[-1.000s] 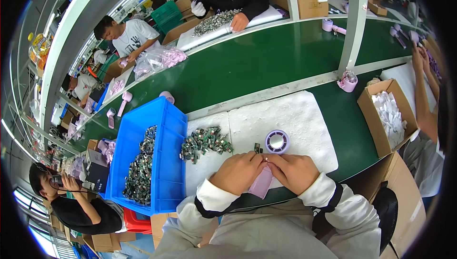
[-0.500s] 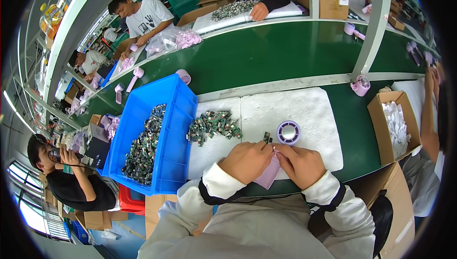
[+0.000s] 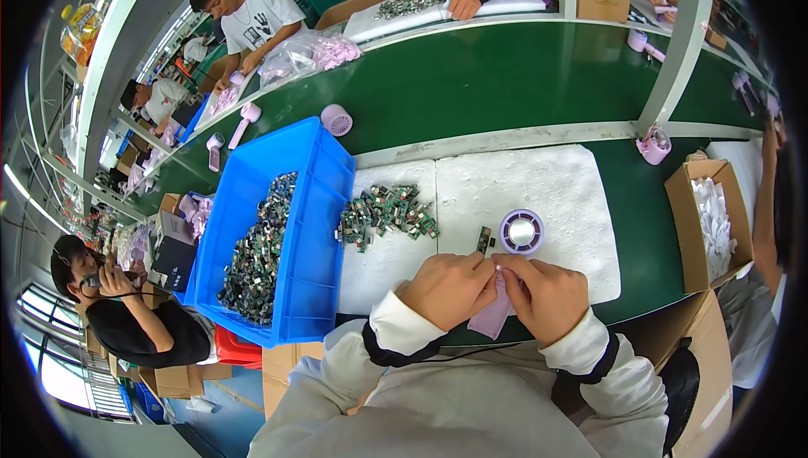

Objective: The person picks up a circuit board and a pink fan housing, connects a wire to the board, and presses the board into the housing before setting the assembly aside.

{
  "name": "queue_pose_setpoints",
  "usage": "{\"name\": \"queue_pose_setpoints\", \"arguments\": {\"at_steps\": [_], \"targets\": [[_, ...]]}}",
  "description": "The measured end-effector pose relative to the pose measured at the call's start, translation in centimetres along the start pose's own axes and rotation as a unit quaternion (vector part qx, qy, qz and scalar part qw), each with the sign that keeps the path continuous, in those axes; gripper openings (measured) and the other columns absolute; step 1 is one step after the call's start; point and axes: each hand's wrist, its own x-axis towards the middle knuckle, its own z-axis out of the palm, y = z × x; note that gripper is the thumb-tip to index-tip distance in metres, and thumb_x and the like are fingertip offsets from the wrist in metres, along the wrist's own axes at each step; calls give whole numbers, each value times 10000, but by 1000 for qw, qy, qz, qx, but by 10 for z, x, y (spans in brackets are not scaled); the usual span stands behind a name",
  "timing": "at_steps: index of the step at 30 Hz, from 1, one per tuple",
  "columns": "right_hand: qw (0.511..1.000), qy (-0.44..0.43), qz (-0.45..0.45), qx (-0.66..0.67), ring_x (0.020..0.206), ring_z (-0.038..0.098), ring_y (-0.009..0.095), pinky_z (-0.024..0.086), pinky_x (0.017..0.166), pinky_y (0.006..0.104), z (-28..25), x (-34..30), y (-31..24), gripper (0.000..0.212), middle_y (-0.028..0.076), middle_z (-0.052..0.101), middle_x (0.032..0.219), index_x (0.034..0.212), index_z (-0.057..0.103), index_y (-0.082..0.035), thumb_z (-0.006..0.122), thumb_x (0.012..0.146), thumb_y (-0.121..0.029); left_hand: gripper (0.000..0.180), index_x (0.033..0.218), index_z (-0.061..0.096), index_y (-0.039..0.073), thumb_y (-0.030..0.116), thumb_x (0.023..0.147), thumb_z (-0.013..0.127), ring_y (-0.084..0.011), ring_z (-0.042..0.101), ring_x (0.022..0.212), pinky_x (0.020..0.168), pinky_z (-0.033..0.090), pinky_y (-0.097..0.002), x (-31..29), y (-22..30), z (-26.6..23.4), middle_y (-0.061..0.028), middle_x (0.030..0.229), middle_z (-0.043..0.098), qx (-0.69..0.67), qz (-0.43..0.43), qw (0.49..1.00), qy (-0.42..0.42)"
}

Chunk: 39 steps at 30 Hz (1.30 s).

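Over the white foam sheet's front edge, my left hand and my right hand meet, fingertips pressed close together. Between them a flat pale-purple handle slants down toward me. The fingers of my right hand are closed around its upper end. My left thumb and fingers pinch at the same spot, but what they hold is hidden; a tiny white bit shows there. Just beyond the fingertips lie a small green circuit board and a round purple fan head. Whether these join the handle is hidden.
A heap of circuit boards lies on the foam sheet. Left stands a blue bin filled with boards; right, a carton of white pieces. A metal rail borders the green belt. Other people work around.
The whole view has shifted slightly to the right. My hands stay together at the handle, which now shows narrower between them. More of the small circuit board is visible beyond my fingertips.
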Motion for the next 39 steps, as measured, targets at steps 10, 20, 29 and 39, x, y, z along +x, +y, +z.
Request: {"name": "queue_pose_setpoints", "arguments": {"at_steps": [10, 20, 29, 39], "targets": [[1000, -9, 9, -11, 606, 666, 294, 515, 550, 389, 2, -4, -1, 161, 81, 698, 753, 1096, 724, -143, 668, 945, -130, 140, 814, 630, 50, 160, 847, 710, -258, 639, 627, 586, 529, -381, -6, 11, 2, -78, 726, 579, 71, 22, 997, 20], [1000, -1, 2, -13, 611, 665, 304, 518, 556, 397, 4, -1, 4, 170, 87, 699, 774, 1101, 720, -141, 666, 942, -122, 183, 762, 584, 57, 161, 837, 715, -247, 617, 608, 589, 515, -364, -2, 14, 5, -73, 712, 568, 93, 28, 995, 36], [1000, 18, -6, 1, 604, 654, 322, 517, 558, 411, 9, -5, 3, 152, 108, 684, 756, 1101, 705, -131, 650, 959, -131, 162, 838, 632, 29, 181, 865, 683, -273, 655, 656, 623, 531, -392, -4, 16, -3, -89, 757, 625, 87, -3, 996, 12], [999, 22, -25, 0, 599, 659, 311, 519, 537, 416, 8, -7, 10, 156, 92, 669, 729, 1101, 689, -144, 657, 949, -165, 131, 899, 624, 15, 130, 883, 683, -311, 644, 648, 585, 511, -396, -1, -10, 5, -141, 809, 635, -135, -30, 990, 9]]}}
